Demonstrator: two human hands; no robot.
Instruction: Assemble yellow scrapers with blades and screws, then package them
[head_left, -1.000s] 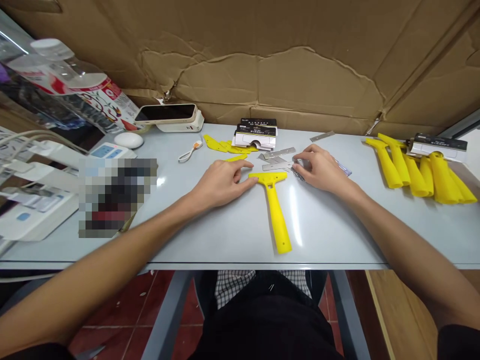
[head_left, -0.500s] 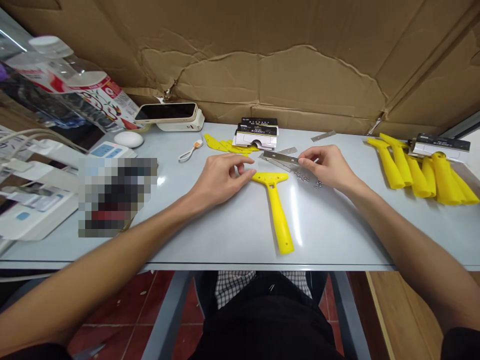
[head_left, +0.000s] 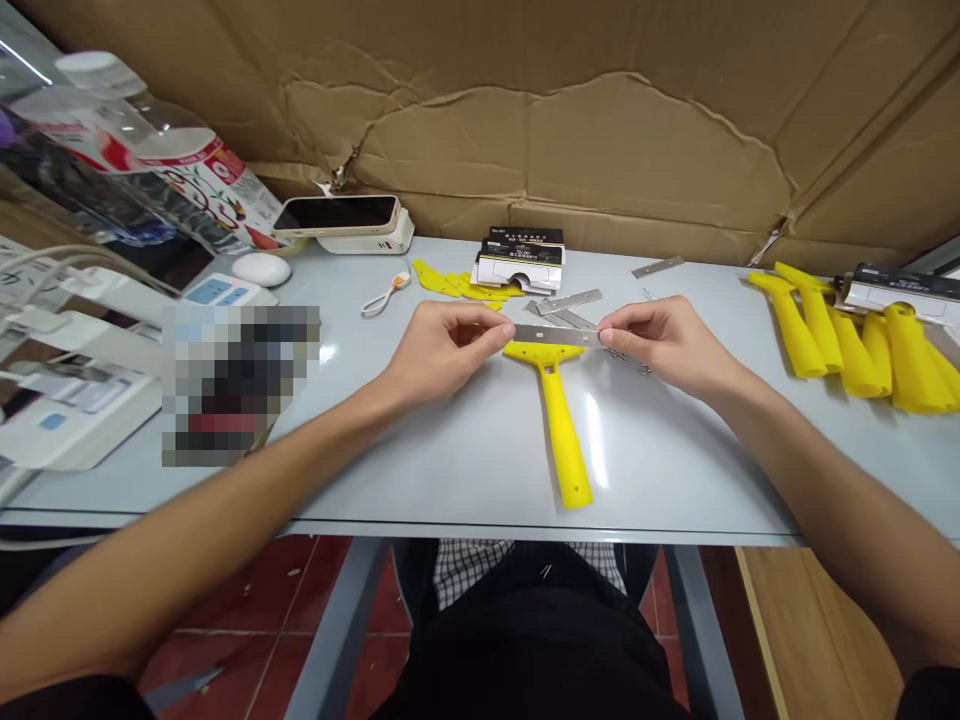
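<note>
A thin metal blade (head_left: 555, 336) is pinched at its left end by my left hand (head_left: 450, 350) and at its right end by my right hand (head_left: 664, 342). It spans level over the wide head of a yellow scraper handle (head_left: 564, 430), whose grip points toward the table's front edge. Behind the held blade lie more loose blades (head_left: 571, 302). Small screws (head_left: 643, 368) lie beside my right hand, partly hidden by it. Flat yellow pieces (head_left: 457, 287) rest behind my left hand.
Black and white boxes (head_left: 519, 262) stand at the back, near a phone (head_left: 337, 214) on a white block. Yellow handles (head_left: 855, 350) lie at the right. Bottles (head_left: 217, 185), a white mouse (head_left: 261, 268) and power strips (head_left: 82, 420) crowd the left. Cardboard (head_left: 585, 140) closes off the back.
The blade has come off the loose blades, toward me and left over the handle's head. My left hand has taken hold of its left end.
</note>
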